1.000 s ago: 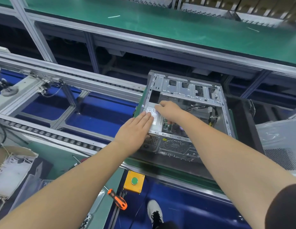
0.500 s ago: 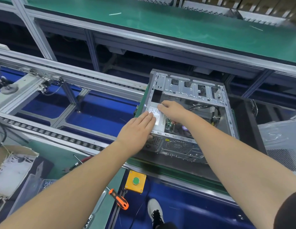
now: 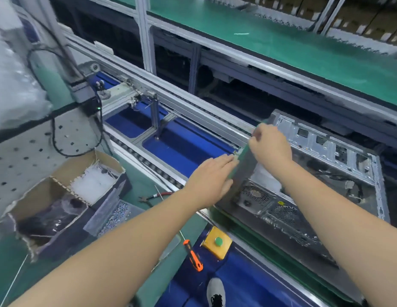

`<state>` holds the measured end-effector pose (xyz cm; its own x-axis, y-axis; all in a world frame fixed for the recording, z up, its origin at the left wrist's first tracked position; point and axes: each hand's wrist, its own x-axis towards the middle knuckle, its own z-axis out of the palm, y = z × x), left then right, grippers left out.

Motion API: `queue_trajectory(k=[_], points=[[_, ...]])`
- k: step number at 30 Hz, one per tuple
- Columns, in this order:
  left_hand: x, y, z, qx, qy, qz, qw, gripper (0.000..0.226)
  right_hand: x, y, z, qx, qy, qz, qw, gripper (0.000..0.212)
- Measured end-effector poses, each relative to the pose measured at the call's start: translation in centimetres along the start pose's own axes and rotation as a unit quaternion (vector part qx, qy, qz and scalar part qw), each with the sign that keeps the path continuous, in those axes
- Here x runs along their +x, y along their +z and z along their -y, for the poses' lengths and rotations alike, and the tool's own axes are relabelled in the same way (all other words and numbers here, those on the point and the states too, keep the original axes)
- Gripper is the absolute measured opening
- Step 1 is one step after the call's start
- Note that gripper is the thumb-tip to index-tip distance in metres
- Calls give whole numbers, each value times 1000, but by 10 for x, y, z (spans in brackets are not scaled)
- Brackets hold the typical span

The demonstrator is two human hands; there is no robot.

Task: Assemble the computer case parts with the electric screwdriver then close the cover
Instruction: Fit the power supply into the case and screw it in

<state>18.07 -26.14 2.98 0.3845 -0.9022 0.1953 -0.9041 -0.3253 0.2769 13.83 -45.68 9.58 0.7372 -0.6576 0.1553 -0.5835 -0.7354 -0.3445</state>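
While the computer case (image 3: 315, 180) lies open on the conveyor, the left hand (image 3: 212, 180) presses flat against its side and the right hand (image 3: 270, 145) grips its top edge; an orange-handled screwdriver (image 3: 193, 255), yellow button box (image 3: 217, 244) and cardboard box (image 3: 66, 196) sit nearby on the table (image 3: 148, 189).

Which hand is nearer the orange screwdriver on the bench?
Left. The left hand is above the orange screwdriver; the right hand is farther, at the computer case.

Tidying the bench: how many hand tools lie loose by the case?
2: an orange-handled screwdriver beside the yellow button box, and red-handled pliers on the green bench near the left hand. Others may be hidden.
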Motion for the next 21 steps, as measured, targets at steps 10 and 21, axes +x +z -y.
queue_trajectory(k=[10, 21], points=[[-288, -14, 120, -149, -531, -72, 831, 19, -159, 179, 166, -66, -285, 332, 897, 17], [-441, 0, 102, -178, -697, -8, 694, 19, -279, 255, 200, -129, -315, 462, 819, 38]])
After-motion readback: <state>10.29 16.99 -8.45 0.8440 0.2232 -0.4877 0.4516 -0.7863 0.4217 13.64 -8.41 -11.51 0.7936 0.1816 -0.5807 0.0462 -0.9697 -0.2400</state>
